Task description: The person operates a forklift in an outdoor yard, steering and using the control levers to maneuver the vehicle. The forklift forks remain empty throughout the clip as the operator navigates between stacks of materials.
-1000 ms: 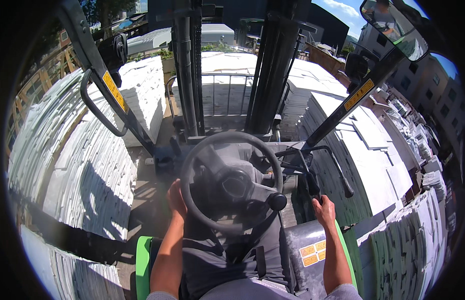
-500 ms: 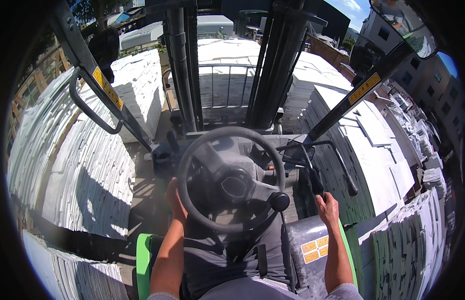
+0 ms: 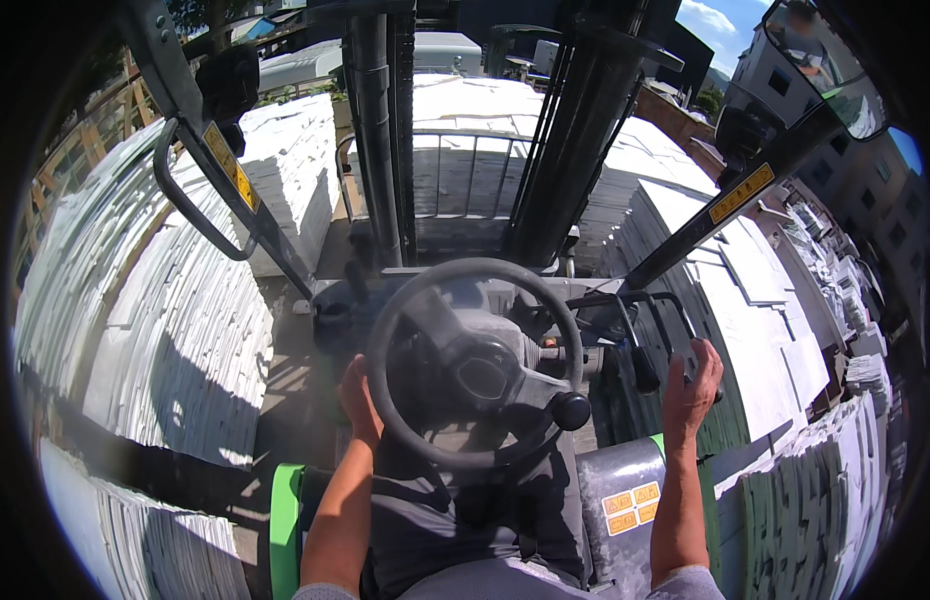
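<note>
Head view: centre-right, I see the right hand (image 3: 692, 396) spread by the outer lever (image 3: 684, 316), lever ungrasped; centre-left, the left hand (image 3: 360, 402) beside the steering wheel (image 3: 482, 378), grip unclear.

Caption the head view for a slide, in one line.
Left hand beside the steering wheel, right hand at the outer black lever, stacks of white slabs on both sides.

The levers (image 3: 643, 372) stand right of the steering wheel (image 3: 483, 378), the mast (image 3: 583, 130) beyond both
</note>
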`<state>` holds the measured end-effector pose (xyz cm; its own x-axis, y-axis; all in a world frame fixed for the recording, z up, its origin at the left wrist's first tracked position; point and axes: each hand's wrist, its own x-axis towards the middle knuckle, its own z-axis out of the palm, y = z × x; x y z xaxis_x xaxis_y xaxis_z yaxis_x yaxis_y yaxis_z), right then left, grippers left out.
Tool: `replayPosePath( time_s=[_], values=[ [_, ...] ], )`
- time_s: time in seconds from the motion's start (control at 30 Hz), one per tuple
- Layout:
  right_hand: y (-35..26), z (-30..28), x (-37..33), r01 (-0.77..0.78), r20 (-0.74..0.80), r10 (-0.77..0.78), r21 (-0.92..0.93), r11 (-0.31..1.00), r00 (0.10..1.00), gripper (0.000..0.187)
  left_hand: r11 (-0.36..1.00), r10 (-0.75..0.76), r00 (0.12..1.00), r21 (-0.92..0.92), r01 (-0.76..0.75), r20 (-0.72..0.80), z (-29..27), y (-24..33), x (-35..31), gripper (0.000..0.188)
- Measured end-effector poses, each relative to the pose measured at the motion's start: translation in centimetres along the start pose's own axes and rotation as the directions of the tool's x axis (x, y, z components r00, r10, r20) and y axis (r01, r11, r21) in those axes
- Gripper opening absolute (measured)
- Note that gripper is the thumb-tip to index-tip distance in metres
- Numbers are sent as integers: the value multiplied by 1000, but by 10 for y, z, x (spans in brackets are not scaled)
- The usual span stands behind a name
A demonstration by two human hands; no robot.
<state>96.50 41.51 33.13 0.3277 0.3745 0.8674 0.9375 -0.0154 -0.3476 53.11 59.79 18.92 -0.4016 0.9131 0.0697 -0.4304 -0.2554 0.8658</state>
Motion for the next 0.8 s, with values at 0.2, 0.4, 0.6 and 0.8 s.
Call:
replayPosePath(
  time_s=[0.2, 0.4, 0.6, 0.8],
  values=[
    [-106, -7, -53, 111, 265, -254, 458, 882, 930, 33, 999, -35, 999, -25, 36, 32, -5, 11, -23, 24],
    [-134, 1, -79, 232, 162, -338, 461, 857, 927, 19, 997, -25, 999, 71, 22, 47, -16, 29, -57, 30],
    [-130, -23, -109, 100, 117, -174, 470, 877, 978, 18, 979, 72, 997, 191, -79, 40, -41, 30, -96, 35],
    [-129, -78, -149, 81, 140, -156, 437, 896, 978, 19, 959, 110, 994, 259, -111, 18, -68, 35, -146, 38]
  ],
)
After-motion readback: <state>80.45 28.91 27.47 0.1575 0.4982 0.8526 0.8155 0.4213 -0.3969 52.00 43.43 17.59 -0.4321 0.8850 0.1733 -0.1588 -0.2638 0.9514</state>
